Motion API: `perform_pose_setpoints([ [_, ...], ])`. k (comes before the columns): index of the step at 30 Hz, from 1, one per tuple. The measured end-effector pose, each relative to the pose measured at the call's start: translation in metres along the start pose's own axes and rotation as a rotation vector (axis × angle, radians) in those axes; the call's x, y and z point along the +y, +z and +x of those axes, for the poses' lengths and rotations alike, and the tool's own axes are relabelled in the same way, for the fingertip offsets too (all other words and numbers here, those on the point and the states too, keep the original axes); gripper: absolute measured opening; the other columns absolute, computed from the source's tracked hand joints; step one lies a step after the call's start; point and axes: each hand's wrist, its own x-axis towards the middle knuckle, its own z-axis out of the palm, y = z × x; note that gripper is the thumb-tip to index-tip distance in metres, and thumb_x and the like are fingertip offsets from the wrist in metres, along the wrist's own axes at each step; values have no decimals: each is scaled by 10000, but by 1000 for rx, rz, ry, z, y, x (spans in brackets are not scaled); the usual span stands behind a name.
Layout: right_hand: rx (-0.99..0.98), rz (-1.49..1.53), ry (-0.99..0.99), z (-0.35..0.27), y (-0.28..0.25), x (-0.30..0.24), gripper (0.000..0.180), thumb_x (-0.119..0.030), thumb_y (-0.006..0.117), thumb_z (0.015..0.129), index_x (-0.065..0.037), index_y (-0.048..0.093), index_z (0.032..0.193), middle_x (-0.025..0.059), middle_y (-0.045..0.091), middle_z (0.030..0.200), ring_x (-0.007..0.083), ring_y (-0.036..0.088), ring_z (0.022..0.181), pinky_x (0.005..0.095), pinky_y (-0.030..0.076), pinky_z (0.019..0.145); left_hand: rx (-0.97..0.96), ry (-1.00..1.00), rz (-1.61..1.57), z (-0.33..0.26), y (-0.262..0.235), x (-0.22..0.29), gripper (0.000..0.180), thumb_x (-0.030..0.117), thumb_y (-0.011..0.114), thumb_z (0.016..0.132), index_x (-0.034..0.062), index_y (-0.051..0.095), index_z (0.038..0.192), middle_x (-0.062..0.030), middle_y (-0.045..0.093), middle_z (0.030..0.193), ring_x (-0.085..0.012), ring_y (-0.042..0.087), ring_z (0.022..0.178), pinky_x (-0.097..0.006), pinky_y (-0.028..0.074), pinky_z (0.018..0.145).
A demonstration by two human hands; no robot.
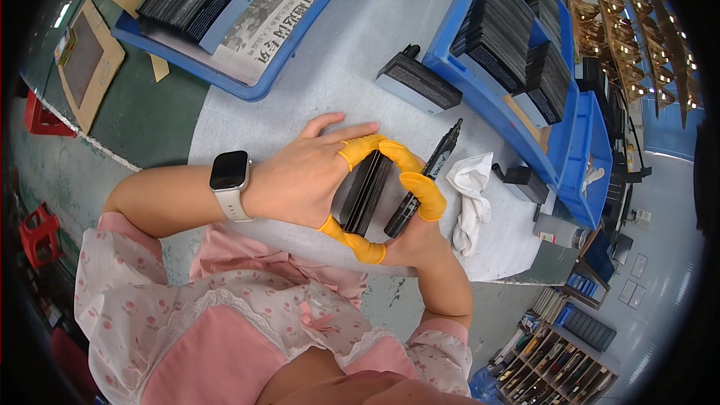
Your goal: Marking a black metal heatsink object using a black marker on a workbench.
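Observation:
Yellow finger cots cover several fingertips of both hands. My left hand (296, 180), with a watch at its wrist, grips a small stack of thin black flat pieces (366, 193) by its ends. From the other side my right hand (421, 234) curls round, its covered fingers meeting the left ones at the far and near ends of the stack. Past the stack, a black marker pen (444, 154) runs under a finger of my right hand; I cannot tell whether it is held or lies on the white cloth (292, 109).
A crumpled white cloth (471, 202) lies right of my right hand. A black block of stacked pieces (420, 81) stands beyond. Blue trays with black stacks sit far left (259, 94) and right (435, 56). A clear jar (561, 231) stands near the right edge.

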Motion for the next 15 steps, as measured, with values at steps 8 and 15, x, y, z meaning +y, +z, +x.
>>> perform_pose_setpoints([
  [8,-56,-34,94,-7,-4,4,829,-199,877,576,-109,404,1250,157,523,1256,347,529,1139,437,384,958,-7,-15,11,-1,1,-2,838,403,796,612,34,459,1285,-153,517,1292,-273,375,1340,-500,190,1097],
  [15,-104,-43,101,3,-11,-3,827,-213,882,572,-114,418,1250,140,545,1248,339,554,1118,440,413,940,8,14,3,0,-1,-2,843,402,802,604,32,462,1282,-152,531,1277,-273,381,1335,-498,189,1098],
])
